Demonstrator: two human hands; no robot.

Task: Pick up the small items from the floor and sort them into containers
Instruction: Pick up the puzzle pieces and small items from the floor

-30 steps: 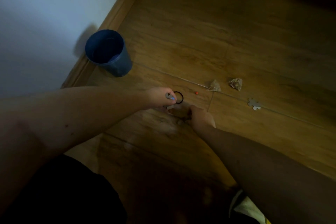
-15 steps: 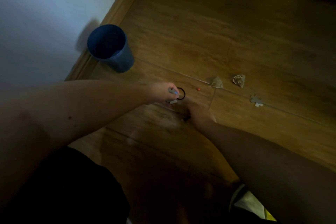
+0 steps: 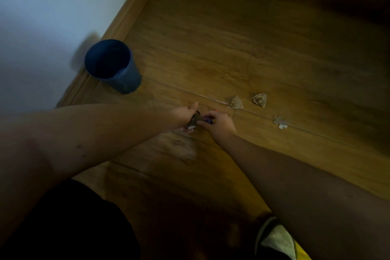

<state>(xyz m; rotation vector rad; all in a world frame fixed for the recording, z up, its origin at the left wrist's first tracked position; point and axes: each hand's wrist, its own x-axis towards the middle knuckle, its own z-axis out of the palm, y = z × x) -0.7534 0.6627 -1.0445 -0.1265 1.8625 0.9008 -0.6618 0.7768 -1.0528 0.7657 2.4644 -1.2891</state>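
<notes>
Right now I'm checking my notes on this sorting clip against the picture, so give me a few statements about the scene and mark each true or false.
1. The blue cup stands upright beside the baseboard. True.
2. The puzzle piece is already inside the cup. False: it lies on the wooden floor, right of both hands.
3. Two small tan pouches lie on the floor beyond the right hand. True.
4. The left hand hangs idle with nothing in it. False: it holds small items, and the right hand's fingers meet it there.
5. The cup lies to the right of the hands. False: it is to their left.
</notes>
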